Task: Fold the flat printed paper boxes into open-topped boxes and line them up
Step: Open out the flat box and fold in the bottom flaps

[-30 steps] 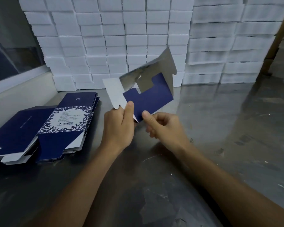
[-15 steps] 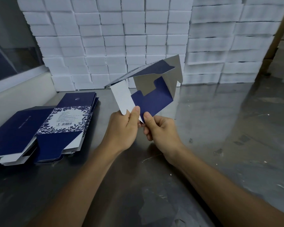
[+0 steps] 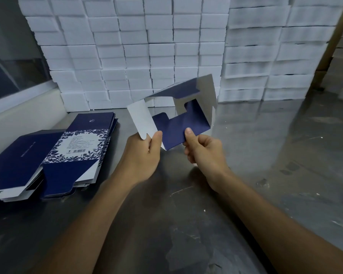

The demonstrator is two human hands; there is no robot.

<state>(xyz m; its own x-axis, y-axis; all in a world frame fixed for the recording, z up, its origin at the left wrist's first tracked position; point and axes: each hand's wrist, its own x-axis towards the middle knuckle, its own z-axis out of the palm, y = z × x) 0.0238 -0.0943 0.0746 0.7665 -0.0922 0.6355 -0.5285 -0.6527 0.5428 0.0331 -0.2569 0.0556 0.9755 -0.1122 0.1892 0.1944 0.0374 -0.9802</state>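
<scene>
Two hands hold a half-opened paper box up over the metal surface.

The left hand (image 3: pixel 142 155) pinches a white flap with its thumb; the right hand (image 3: pixel 203 150) pinches the navy panel, thumb on top, both forearms reaching forward. The paper box (image 3: pixel 183 113) hangs above the surface (image 3: pixel 186 224), partly unfolded. A stack of flat boxes (image 3: pixel 63 153) lies to the left, with white boxes (image 3: pixel 147 46) piled behind.

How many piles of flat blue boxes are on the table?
2. One pile of flat navy-blue printed paper boxes, topped by a flowery white label, lies left of the left hand. A second plain navy pile lies further left, partly tucked under it. Its near end is cut off.
</scene>
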